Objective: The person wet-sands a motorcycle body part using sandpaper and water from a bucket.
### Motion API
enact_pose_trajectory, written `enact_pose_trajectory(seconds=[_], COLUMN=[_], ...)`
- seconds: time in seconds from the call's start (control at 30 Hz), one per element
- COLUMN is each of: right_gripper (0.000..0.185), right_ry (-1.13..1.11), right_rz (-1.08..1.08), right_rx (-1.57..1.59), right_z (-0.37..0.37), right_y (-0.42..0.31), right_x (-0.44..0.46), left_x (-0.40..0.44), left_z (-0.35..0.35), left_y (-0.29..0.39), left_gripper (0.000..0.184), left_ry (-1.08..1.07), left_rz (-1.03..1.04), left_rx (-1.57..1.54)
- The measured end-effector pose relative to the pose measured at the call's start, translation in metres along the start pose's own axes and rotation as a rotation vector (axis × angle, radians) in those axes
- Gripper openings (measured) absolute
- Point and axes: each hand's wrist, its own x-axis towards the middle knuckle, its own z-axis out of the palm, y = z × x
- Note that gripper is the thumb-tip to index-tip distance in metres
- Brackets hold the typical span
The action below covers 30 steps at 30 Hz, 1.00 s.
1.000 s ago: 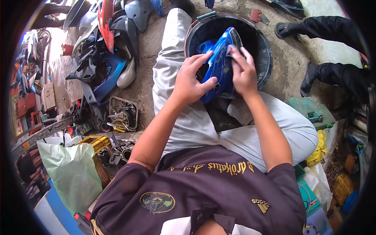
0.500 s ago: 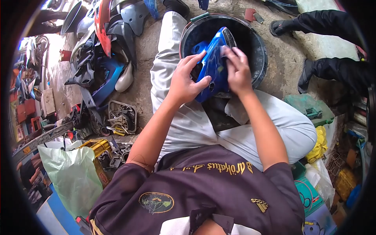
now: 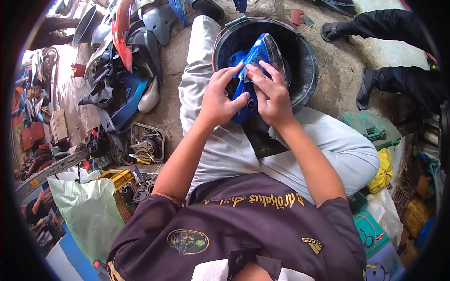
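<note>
A glossy blue motorcycle fairing panel (image 3: 263, 47), with a dark strip along its right side, stands tilted over a black bucket (image 3: 307, 86) between my legs. My left hand (image 3: 219, 97) grips the panel's left edge, thumb on the near end and fingers further up. With bent fingers, my right hand (image 3: 273, 99) presses a small grey sheet, which looks like sandpaper (image 3: 248, 71), against the panel's face. Part of the sheet is hidden under the fingers. Another blue piece (image 3: 236, 58) shows inside the bucket.
Several fairing parts (image 3: 145, 51) are heaped at the left. Metal engine parts (image 3: 147, 143) and a pale green plastic bag (image 3: 84, 206) lie nearer. On the right are a green tool case (image 3: 370, 127), a yellow cloth (image 3: 382, 171) and another person's dark-clothed legs (image 3: 393, 28).
My right hand has moved left across the panel, bringing the grey sheet near my left fingertips. My left hand keeps its hold at the panel's left edge.
</note>
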Motion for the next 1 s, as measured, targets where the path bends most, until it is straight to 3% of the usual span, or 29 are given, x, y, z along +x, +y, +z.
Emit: enact_pose_trajectory(seconds=[0.1, 0.17, 0.23, 0.37, 0.43, 0.6, 0.77, 0.93, 1.0], right_gripper=[0.038, 0.039, 0.040, 0.044, 0.042, 0.040, 0.039, 0.031, 0.032], right_ry=[0.123, 0.053, 0.091, 0.049, 0.086, 0.021, 0.066, 0.053, 0.062], right_rz=[0.243, 0.143, 0.199, 0.046, 0.191, 0.080, 0.151, 0.141, 0.151], right_rx=[0.044, 0.012, 0.055, -0.001, -0.013, 0.000, -0.038, 0.019, 0.021], right_z=[0.009, 0.003, 0.007, 0.003, 0.003, -0.004, 0.004, 0.000, 0.001], right_y=[0.036, 0.059, 0.031, 0.022, 0.044, 0.016, 0.039, 0.018, 0.048], right_x=[-0.005, -0.003, -0.001, -0.001, -0.004, 0.001, -0.007, -0.003, -0.009], left_x=[0.002, 0.001, 0.002, 0.000, 0.000, 0.001, 0.001, 0.000, 0.003], left_z=[-0.002, -0.002, -0.002, -0.001, -0.001, -0.002, -0.001, -0.001, -0.001], left_y=[0.004, 0.005, 0.004, 0.000, 0.002, 0.002, 0.005, 0.005, 0.006], left_gripper=[0.079, 0.080, 0.081, 0.080, 0.080, 0.081, 0.079, 0.081, 0.081], left_ry=[-0.015, -0.017, -0.016, -0.011, -0.011, -0.023, -0.005, -0.017, -0.015], left_rz=[-0.049, -0.044, -0.030, -0.006, -0.001, -0.008, -0.031, -0.034, -0.035], left_rx=[0.003, 0.007, 0.005, 0.006, 0.018, 0.016, 0.012, 0.017, 0.018])
